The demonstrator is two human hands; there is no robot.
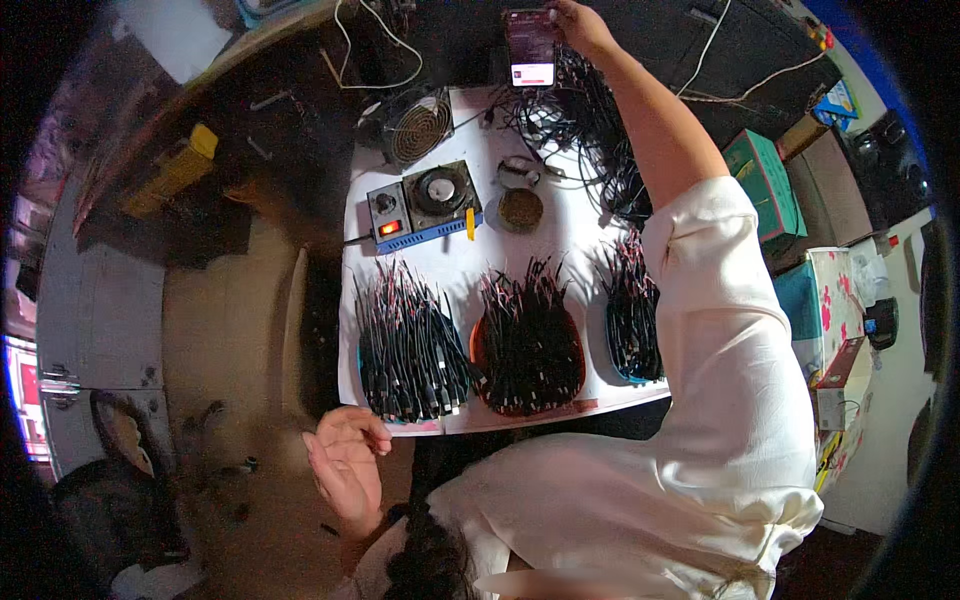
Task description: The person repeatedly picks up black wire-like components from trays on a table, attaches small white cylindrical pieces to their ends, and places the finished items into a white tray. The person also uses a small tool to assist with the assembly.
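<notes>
1) Right hand (pixel 583 28) grasps a lit phone (pixel 532 47) at the white table's (pixel 467 130) far edge, near tangled black cables (pixel 592 115)
2) Left hand (pixel 348 462) released, fingers loosely curled, near the table's near-left corner

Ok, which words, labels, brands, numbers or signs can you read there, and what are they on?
None are readable.
Phone at the right hand: screen lit, lettering too small.
Blue-sided device on the table: any markings too small.
Green box on the right: any print too blurred.
</notes>
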